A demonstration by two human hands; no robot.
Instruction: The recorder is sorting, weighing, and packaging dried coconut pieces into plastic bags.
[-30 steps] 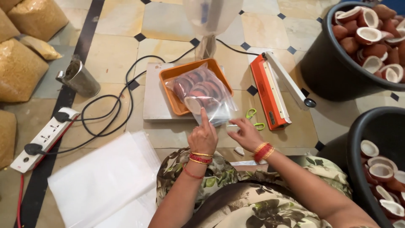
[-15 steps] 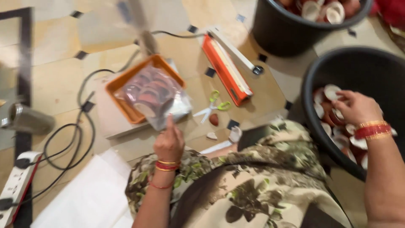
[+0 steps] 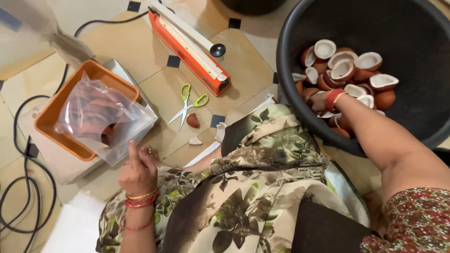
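— Where is your left hand right now?

— My left hand (image 3: 138, 172) is close in by my knee, fingers loosely curled with the forefinger raised, pinching nothing that I can make out. Its tip is at the near corner of the clear plastic bag (image 3: 104, 119); whether it touches the film, I cannot tell.

— And the bag lies which way from it?

— Up and to the left of my fingers, slumped over the orange tray (image 3: 49, 122), its long side running slantwise away from me, mouth toward my hand. Brown clay cups show dimly through it.

— Your right hand?

— My right hand (image 3: 320, 100) is well apart from the bag, reaching down into the black tub (image 3: 422, 117) among the clay cups (image 3: 344, 70), brown outside, white inside. The fingers are buried in the pile, so I cannot tell whether they have closed on one.

— So which hand is nearer the bag?

— The left, plainly. Between the two hands lie the green-handled scissors (image 3: 189, 103) and, farther off, the orange heat sealer (image 3: 190, 47).
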